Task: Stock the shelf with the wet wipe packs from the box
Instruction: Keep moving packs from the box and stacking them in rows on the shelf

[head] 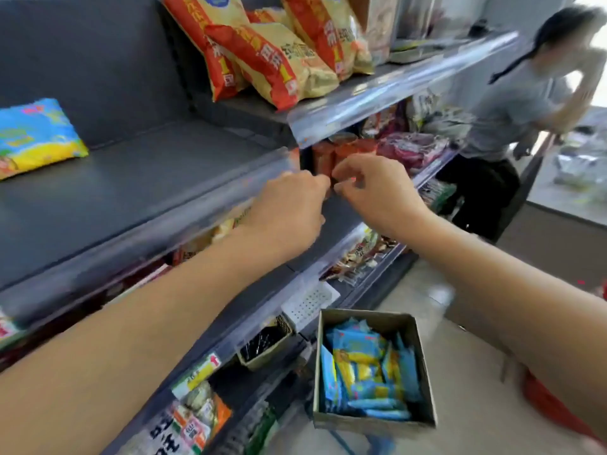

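A cardboard box (423,382) stands low at the lower centre-right, holding several blue and yellow wet wipe packs (364,366). One wet wipe pack (36,136) lies flat at the far left of the grey shelf (138,178). My left hand (289,205) and my right hand (377,188) are raised side by side at the right end of that shelf, fingertips almost touching, in front of orange-red cans (331,156). Both hands have curled fingers; the blur hides whether anything is pinched between them.
Orange and yellow snack bags (262,50) fill the shelf above. Lower shelves hold packaged snacks and a white perforated basket (308,303). A person in a grey shirt (512,116) stands to the right in the aisle. Pale floor lies around the box.
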The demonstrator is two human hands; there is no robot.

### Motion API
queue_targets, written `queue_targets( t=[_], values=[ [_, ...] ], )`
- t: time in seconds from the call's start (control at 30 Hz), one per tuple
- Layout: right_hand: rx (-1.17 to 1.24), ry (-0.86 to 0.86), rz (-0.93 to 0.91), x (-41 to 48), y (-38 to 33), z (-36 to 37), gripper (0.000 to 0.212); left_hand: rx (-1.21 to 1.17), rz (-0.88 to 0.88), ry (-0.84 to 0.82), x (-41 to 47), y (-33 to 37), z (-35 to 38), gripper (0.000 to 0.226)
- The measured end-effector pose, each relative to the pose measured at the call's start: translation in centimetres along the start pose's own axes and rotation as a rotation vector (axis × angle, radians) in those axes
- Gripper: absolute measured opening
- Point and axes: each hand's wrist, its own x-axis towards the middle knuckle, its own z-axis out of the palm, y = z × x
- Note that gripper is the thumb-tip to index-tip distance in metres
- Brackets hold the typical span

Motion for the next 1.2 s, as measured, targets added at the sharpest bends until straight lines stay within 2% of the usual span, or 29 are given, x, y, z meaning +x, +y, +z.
queue_targets(
  t=[0.13,0.27,0.53,0.7,0.83,1.0,1.1,1.2],
  values=[
    [-0.052,-0.126,0.225,-4.9,7.7,1.5,0.024,-0.034,0.064,-0.278,1.3,4.9,7.6,0.02],
    [-0.05,-0.295,0.441,-8.6,13.8,4.4,0.023,-0.099,0.045,-0.553,2.1,6.6,15.4,0.019],
    [-0.045,-0.583,0.706,-12.4,22.6,13.1,0.023,-0.174,-0.005,-0.84,3.0,3.7,29.9,0.012],
    [-0.075,-0.669,0.81,-14.2,27.5,20.0,0.029,-0.176,-0.041,-0.888,2.9,1.4,38.4,0.027],
    [-0.097,-0.759,0.835,-16.0,30.6,24.5,0.029,-0.159,-0.02,-0.885,2.5,0.6,43.7,0.026],
    [-0.074,-0.858,0.876,-17.1,33.2,28.3,0.045,-0.135,0.011,-0.855,2.0,-0.2,48.6,0.035],
    [-0.01,-0.904,0.924,-17.3,34.6,30.3,0.046,-0.092,-0.004,-0.842,1.9,-0.2,50.4,0.038],
    [-0.01,-0.975,0.941,-17.5,35.3,31.7,0.042,-0.025,-0.008,-0.75,2.0,0.1,51.7,0.035]
  ],
)
